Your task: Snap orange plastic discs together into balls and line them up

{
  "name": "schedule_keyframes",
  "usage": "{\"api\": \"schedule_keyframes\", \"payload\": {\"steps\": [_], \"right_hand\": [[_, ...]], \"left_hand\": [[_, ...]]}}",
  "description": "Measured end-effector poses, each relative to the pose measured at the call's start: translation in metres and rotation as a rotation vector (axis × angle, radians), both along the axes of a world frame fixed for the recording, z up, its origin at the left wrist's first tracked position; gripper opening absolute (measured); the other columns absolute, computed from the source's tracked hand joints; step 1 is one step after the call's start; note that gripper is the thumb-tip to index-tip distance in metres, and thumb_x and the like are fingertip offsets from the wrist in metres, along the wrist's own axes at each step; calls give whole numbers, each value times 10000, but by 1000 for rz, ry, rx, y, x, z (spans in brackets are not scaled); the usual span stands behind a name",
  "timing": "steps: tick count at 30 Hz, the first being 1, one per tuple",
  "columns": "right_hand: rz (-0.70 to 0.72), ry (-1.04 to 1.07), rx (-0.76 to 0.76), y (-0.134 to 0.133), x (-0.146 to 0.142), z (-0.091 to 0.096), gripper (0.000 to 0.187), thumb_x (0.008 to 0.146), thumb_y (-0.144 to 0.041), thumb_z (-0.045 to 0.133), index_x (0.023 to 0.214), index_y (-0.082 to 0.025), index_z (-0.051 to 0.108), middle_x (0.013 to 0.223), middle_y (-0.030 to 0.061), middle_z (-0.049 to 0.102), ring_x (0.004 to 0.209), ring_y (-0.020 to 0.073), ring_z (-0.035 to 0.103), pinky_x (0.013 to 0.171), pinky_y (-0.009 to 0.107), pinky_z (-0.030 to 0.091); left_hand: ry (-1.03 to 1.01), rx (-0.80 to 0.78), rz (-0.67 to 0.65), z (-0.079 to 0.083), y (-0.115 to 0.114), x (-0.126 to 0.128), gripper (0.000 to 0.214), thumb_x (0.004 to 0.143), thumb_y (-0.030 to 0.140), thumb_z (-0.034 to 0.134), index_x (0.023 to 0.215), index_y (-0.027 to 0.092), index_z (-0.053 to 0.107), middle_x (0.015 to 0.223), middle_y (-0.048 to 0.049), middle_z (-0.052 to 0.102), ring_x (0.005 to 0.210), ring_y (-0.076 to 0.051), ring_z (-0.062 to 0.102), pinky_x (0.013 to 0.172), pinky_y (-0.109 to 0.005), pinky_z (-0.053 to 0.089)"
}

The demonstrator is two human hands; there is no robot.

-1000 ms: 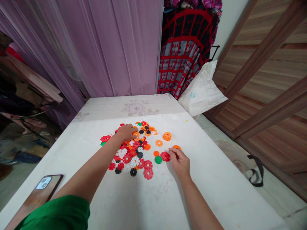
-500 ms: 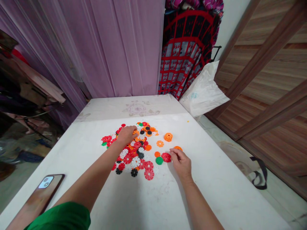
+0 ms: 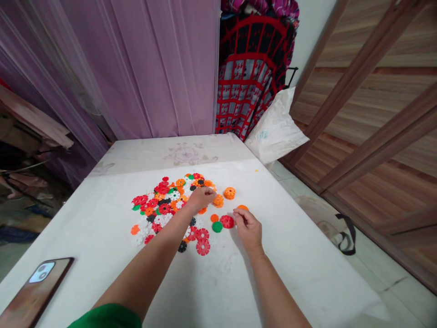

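Many flat, notched plastic snowflake discs lie in a loose pile (image 3: 165, 208) in red, orange, white, black and green. My left hand (image 3: 201, 198) is at the pile's right edge, its fingers pinched on an orange snowflake disc (image 3: 218, 201), which overlaps the spot where another orange disc lay. My right hand (image 3: 249, 228) rests on the table with thumb and fingers together; whatever is between them is too small to make out. Beside its fingertips sit a red stack (image 3: 227, 222), a green disc (image 3: 217, 227) and a small orange disc (image 3: 214, 217). Another orange disc (image 3: 242, 207) shows just behind that hand.
An orange stack (image 3: 229, 193) stands on the white table (image 3: 218, 282) beyond my hands. A phone (image 3: 41, 287) lies at the left front. A white bag (image 3: 275, 130) is by the far right corner, near wooden doors (image 3: 375, 91). A purple curtain (image 3: 164, 68) hangs behind.
My left hand has moved from the pile's middle to the right, bringing an orange disc to the loose orange one. My right hand stays by the red stack. The view has turned slightly right.
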State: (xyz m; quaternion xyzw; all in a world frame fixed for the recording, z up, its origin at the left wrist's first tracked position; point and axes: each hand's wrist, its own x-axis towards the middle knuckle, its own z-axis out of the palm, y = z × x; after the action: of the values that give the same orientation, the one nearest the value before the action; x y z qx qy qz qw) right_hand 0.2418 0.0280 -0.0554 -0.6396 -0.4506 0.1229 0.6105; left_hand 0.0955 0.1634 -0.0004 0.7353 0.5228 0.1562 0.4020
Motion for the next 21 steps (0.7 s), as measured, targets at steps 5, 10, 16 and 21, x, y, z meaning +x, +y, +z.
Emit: {"api": "schedule_keyframes", "payload": {"steps": [5,10,16,21], "right_hand": [[124,-123,-1,-12,-13,8,211,841,-268,534,800,-222,737,775,37,741,702,171,691,674,297,564],[166,-141,-45,-13,-19,6,232,850,-267,509,808,-229,734,784,33,749,694,158,689,673,266,561],[161,-110,-71,-10,-16,2,219,846,-265,520,818,-225,734,779,27,749,690,158,693,672,267,565],[153,-86,-61,-11,-17,8,215,825,-251,522,791,-229,733,736,20,745,652,158,691,646,264,562]], "left_hand": [[47,-78,-31,-7,3,14,174,811,297,568,762,167,674,534,24,602,461,-92,519,481,-207,417],[140,-39,-32,-9,8,11,142,778,279,579,737,177,669,515,26,599,477,-103,539,478,-205,390],[211,55,-41,-8,6,12,146,802,281,577,823,198,695,645,1,690,589,-126,628,571,-218,441],[258,133,-68,-8,3,9,191,816,255,563,939,213,703,867,-23,745,778,-154,687,701,-237,494]]}}
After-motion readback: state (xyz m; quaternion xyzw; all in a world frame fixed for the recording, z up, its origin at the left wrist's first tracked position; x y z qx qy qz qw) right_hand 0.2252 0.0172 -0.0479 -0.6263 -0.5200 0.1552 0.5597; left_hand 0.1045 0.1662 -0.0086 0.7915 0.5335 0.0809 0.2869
